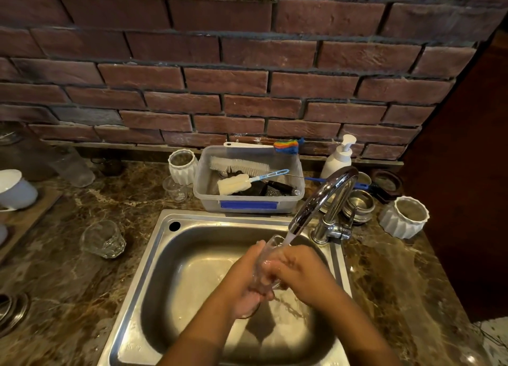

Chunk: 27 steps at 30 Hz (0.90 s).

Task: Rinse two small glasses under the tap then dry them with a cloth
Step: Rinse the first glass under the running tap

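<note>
Over the steel sink (154, 258), both hands hold a small clear glass (270, 246) tilted under the running tap (321, 198). My left hand (248, 286) grips the glass from the left and below. My right hand (295, 266) is curled around its right side, fingers at the glass wall. Water streams from the spout into the glass mouth. A second small clear glass (103, 239) stands upright on the marble counter left of the sink. No cloth is visible.
Behind the sink sits a plastic tub (247, 204) with brushes, a soap pump bottle (339, 156), two white ribbed pots (182, 166) (405, 217), steel bowls (358, 204) and another small clear cup (176, 189). A white bowl (15, 189) stands far left.
</note>
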Motion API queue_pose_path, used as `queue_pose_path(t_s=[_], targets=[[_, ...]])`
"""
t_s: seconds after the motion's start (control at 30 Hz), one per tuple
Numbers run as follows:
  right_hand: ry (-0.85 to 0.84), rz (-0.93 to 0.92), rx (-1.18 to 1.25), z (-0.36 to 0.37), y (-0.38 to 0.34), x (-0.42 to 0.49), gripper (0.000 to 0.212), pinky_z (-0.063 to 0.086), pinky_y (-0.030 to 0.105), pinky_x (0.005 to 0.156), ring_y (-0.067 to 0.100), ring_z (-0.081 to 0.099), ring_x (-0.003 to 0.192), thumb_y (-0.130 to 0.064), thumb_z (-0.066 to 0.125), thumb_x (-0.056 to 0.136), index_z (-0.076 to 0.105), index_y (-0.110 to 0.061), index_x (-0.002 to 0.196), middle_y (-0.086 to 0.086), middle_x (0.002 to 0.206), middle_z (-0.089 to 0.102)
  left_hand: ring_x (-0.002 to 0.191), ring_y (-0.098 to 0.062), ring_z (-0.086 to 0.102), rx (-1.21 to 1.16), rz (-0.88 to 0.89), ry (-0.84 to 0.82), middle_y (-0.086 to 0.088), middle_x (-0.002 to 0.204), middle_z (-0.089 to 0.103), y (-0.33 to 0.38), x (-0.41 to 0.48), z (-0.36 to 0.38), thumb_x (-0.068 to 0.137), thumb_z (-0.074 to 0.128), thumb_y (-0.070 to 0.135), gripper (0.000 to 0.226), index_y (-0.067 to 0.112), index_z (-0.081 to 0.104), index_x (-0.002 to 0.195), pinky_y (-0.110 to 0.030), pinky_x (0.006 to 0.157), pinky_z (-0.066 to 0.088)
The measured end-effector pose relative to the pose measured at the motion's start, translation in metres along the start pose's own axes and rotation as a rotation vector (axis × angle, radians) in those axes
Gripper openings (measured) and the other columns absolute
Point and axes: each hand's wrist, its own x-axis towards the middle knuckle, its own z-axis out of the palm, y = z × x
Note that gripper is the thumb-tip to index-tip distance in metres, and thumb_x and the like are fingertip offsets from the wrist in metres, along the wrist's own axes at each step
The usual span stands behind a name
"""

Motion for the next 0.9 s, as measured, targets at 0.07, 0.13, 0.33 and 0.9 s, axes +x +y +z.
queue_pose_path(t_s=[0.07,0.13,0.33,0.9], targets=[[-0.061,-0.046,-0.125,-0.008,-0.005,0.003,0.018,0.048,0.016,0.061,0.005,0.066,0.066,-0.028,0.065,0.094,0.073,-0.028,0.078,-0.01,0.068,0.069,0.069,-0.019,0.061,-0.102,-0.081,-0.076,-0.01,0.078,0.071,0.008,-0.001,0.0,0.094,0.06,0.044,0.039,0.013,0.082,0.089,-0.028,0.063,0.037],[-0.015,-0.053,-0.194,-0.009,-0.008,0.005,0.02,0.043,0.011,0.062,0.001,0.065,0.069,-0.027,0.065,0.094,0.07,-0.033,0.075,-0.013,0.067,0.068,0.07,-0.021,0.063,-0.113,-0.003,-0.002,-0.012,0.082,0.072,0.006,0.006,0.005,0.097,0.057,0.044,0.039,0.011,0.079,0.096,-0.03,0.063,0.04],[0.221,0.186,0.082,0.015,-0.001,0.005,0.031,0.059,0.043,0.077,0.01,0.072,0.067,-0.029,0.06,0.096,0.075,-0.011,0.075,0.0,0.069,0.075,0.09,-0.03,0.073,0.3,0.631,0.358,-0.009,0.091,0.076,-0.019,0.022,0.011,0.104,0.051,0.025,0.025,0.017,0.074,0.098,-0.041,0.074,0.063],[0.29,0.142,0.269,0.004,0.001,0.01,0.019,0.047,0.019,0.053,0.001,0.061,0.053,-0.024,0.071,0.091,0.066,-0.021,0.072,-0.008,0.056,0.066,0.082,-0.025,0.059,-0.196,-0.145,-0.29,-0.015,0.099,0.069,-0.003,0.009,0.003,0.083,0.059,0.073,0.072,0.009,0.078,0.109,-0.031,0.074,0.041]])
